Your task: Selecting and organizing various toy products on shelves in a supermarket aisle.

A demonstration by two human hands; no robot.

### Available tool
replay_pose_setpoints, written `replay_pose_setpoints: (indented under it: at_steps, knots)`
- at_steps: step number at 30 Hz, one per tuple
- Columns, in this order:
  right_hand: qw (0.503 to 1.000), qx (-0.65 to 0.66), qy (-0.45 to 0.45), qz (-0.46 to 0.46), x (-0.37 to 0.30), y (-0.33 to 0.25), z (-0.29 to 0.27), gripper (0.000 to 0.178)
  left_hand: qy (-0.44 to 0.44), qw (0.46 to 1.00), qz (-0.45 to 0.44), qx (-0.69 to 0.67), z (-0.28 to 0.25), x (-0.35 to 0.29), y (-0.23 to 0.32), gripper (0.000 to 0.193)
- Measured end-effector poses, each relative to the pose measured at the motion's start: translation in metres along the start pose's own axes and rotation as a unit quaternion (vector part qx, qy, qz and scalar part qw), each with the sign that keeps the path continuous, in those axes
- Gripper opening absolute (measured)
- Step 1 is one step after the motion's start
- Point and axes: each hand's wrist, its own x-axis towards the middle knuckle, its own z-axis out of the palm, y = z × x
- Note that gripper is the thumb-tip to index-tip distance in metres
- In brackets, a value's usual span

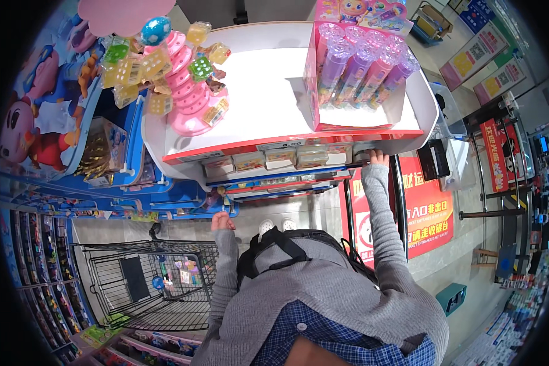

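Note:
My right hand [378, 158] reaches to the right end of the shelf just below the white display top [265, 73]. Its fingers stretch forward beside a small clear pack [361, 150], and I cannot tell whether they touch it. More small clear boxes [312, 157] stand in a row to its left. My left hand [223, 221] hangs low on the left with fingers loosely bent and apart, and nothing shows in it. It is nearest to the blue shelf edge and the black shopping cart [152, 287].
A pink box [348, 122] of purple and pink tubes stands on the display top's right. On its left is a pink stand [186, 91] hung with dice-like toys. A black post [400, 201] and red floor mat [430, 213] lie to the right. Toy shelves [49, 256] line the left.

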Motion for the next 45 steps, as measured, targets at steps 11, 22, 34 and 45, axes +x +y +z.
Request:
replay_pose_setpoints:
  at_steps: [11,22,34,45]
  knots:
    - [0.999,0.038,-0.007,-0.032,-0.002,0.001,-0.039,0.034,-0.055,0.996,-0.034,0.056,0.014,0.007,0.0,0.005]
    - [0.67,0.608,-0.422,0.064,-0.084,-0.152,-0.073,0.025,-0.366,0.915,-0.152,0.073,0.092,-0.03,0.045,0.027]
    - [0.99,0.138,-0.014,0.01,-0.011,-0.064,-0.042,0.035,-0.32,0.927,-0.185,0.059,0.067,-0.02,0.02,0.027]
    - [0.988,0.151,-0.026,-0.033,0.009,-0.065,-0.026,0.038,-0.293,0.937,-0.187,-0.043,0.052,-0.012,0.009,0.037]
